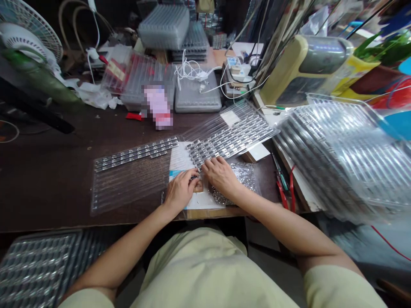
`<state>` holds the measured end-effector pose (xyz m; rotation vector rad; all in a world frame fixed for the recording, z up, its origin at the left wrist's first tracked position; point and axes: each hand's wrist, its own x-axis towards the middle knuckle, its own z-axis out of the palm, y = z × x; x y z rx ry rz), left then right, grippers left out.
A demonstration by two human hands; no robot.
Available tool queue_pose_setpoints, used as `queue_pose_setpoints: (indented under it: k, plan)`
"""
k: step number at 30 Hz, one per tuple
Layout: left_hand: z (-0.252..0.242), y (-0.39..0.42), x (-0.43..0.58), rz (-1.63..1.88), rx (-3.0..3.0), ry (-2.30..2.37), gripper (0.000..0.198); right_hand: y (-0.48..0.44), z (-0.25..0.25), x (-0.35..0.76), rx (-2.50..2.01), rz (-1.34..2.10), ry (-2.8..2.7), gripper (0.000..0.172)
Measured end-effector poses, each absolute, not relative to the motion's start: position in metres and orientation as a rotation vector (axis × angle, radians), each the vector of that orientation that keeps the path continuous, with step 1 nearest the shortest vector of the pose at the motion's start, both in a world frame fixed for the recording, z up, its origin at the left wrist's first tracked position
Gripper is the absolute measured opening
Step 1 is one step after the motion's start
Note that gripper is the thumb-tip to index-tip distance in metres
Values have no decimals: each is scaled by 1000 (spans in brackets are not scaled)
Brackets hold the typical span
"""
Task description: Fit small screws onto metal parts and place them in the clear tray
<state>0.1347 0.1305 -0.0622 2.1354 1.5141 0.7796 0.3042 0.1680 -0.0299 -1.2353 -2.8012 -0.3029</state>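
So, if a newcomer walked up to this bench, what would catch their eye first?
Probably the big stack of clear ridged plastic trays heaped at the bench's right. Next come the left hand and right hand at centre, over rows of small metal parts beside a loose silvery pile.

Light: soft, even indoors, faint shadows
Glare: streaks on the clear plastic tray (231, 134)
Blur: stacked trays (340, 158) smeared at right
Distortion: edges bowed
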Motion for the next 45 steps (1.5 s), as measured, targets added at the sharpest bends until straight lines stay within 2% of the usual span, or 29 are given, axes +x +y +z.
queue_pose_setpoints:
  k: [12,16,17,20,22,26,33,38,40,42,43,45]
  plan:
    - [-61,122,109,918,2045,1487,15,114,-54,323,-1330,-31,-2482,16]
    - [-60,120,105,949,2053,1486,14,134,-43,362,-1586,-95,-2079,22]
    - [-59,121,104,962,2061,1487,14,142,-42,379,-1714,-157,-1913,30]
    - [-57,128,104,973,2111,1478,13,160,-49,427,-1848,-132,-1781,72]
    - [-57,133,107,927,2191,1472,12,167,-60,446,-1872,-25,-1773,79]
    - [-63,139,118,799,2343,1463,11,169,-77,445,-1876,16,-1634,67]
    - [-69,140,125,779,2349,1442,12,175,-82,435,-1874,-28,-1534,65]
    - [-64,137,117,809,2343,1426,11,155,-58,419,-1847,-137,-1597,66]
    - [-61,134,111,845,2325,1451,11,138,-44,402,-1748,-209,-1645,53]
    - [-58,129,106,870,2290,1502,12,122,-34,382,-1528,-120,-1881,24]
    - [-56,127,104,873,2273,1526,12,116,-32,372,-1428,-46,-2024,16]
    - [-55,124,101,869,2258,1551,13,110,-33,352,-1326,45,-2227,13]
